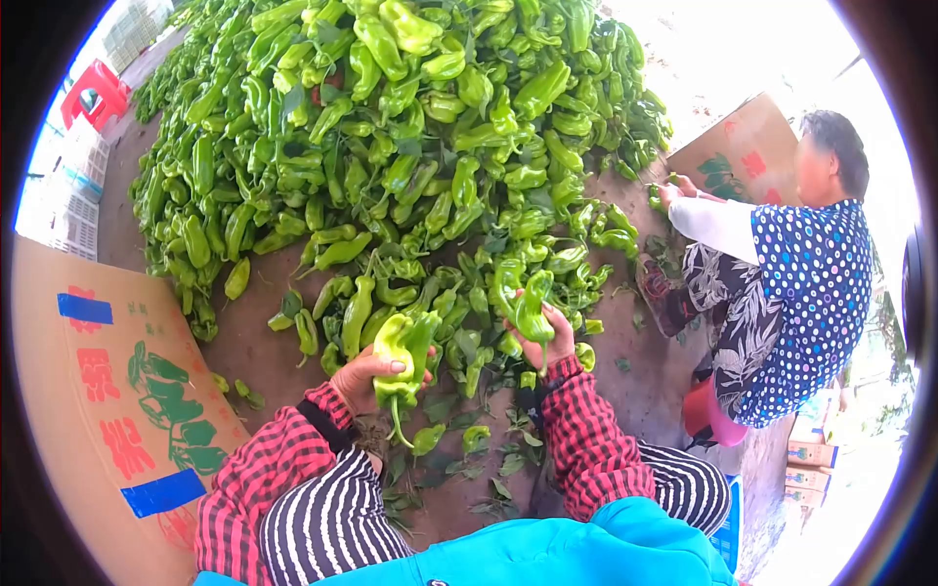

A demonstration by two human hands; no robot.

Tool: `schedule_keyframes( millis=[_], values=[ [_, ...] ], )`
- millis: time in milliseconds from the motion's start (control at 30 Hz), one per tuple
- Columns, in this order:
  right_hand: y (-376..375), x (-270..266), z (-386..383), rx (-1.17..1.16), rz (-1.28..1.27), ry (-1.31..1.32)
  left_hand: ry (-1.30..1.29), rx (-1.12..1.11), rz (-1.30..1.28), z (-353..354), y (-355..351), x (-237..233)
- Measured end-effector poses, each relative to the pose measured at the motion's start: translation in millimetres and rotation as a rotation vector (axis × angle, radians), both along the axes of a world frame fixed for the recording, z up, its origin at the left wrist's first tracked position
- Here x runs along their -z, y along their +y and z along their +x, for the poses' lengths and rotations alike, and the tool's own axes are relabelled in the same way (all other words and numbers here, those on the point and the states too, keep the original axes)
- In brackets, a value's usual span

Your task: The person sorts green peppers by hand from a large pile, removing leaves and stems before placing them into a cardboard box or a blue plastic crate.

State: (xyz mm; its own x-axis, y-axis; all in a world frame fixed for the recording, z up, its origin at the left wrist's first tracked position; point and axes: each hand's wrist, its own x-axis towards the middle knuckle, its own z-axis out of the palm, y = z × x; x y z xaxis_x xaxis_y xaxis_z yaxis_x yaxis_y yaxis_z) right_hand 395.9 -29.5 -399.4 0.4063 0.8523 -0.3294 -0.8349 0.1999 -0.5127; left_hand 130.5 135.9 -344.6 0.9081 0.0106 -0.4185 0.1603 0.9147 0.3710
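Observation:
My left hand (363, 379) is closed around green peppers (403, 350), a pale yellow-green one beside a darker one, with a stem hanging down. In my right hand (555, 342) is another green pepper (532, 311), gripped along its side by thumb and fingers. A second pepper overlaps it from behind in this view. Both hands are over the front edge of a large heap of green peppers (391, 166). Loose peppers and leaves lie on the ground below and between my hands.
A printed cardboard box (73, 430) with blue tape stands close at my left. At right, a co-worker (806, 293) sits handling peppers beside another cardboard box (738, 146). A red stool (96, 95) and white crates (80, 186) are at far left.

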Motion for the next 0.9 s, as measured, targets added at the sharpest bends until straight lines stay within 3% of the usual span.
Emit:
schedule_keyframes(
  millis=[100,200,300,367,500,533,633,767,833,900],
  values=[
    [2,-7,-35,0.011,0.106,0.287,-0.073,-0.003,-0.056,0,-2,-2],
    [5,-21,-53,-0.078,0.202,0.411,-0.107,-0.060,-0.220,1,0,0],
    [10,-30,-69,-0.154,0.275,0.482,0.008,-0.181,-0.098,4,-3,4],
    [17,-49,-81,-0.234,0.259,0.247,0.126,-0.186,0.060,2,-3,21],
    [19,-67,-88,-0.539,0.098,-0.209,0.078,-0.238,0.062,2,-11,16],
    [18,-69,-90,-0.679,0.023,-0.238,-0.002,-0.287,0.068,4,-14,17],
    [23,-87,-104,-0.708,0.050,-0.405,-0.006,-0.252,0.161,-2,-12,17],
    [26,-91,-106,-0.907,0.149,-0.278,-0.013,-0.130,0.102,-13,-12,12],
    [26,-93,-99,-0.942,0.208,-0.023,-0.013,-0.156,0.028,-19,-15,20],
    [20,-84,-88,-0.774,0.210,0.107,0.064,-0.099,-0.126,-27,-10,32]
  ],
)
